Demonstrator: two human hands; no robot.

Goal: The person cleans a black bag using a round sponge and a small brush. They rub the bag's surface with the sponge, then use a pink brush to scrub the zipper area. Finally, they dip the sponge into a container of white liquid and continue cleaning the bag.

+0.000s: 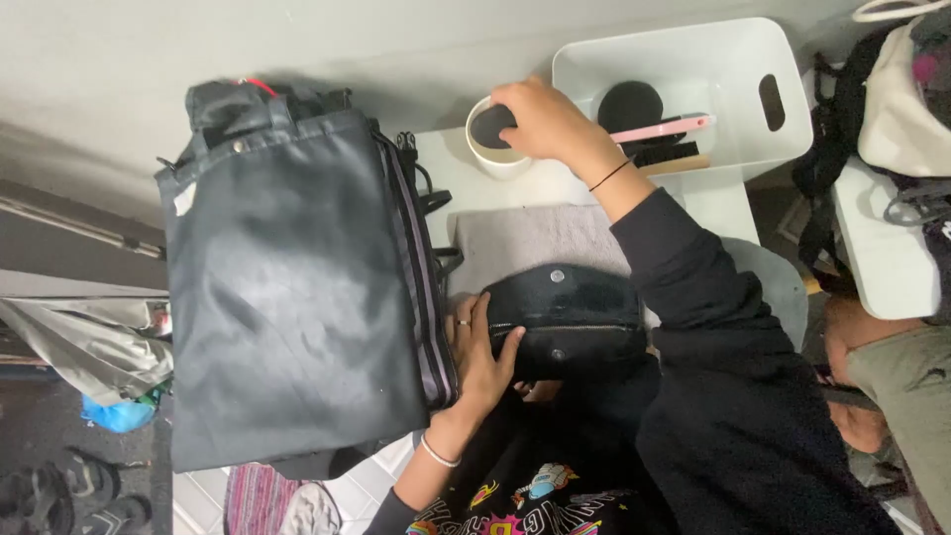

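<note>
Right hand (543,124) at top centre dips a dark sponge (492,126), fingers closed on it, into a white cup (495,159); left hand (482,357) grips the soft black pouch (565,319) at centre, on a grey cloth (525,238), best held by its zipped edge

Right hand (540,121) covers most of the dark pad in the white cup (495,159), upper centre. Large grey bag (297,287) hides the left hand's (480,362) fingertips. Shoes (59,495) cut off lower left; white bag (906,89) cut off upper right.
</note>
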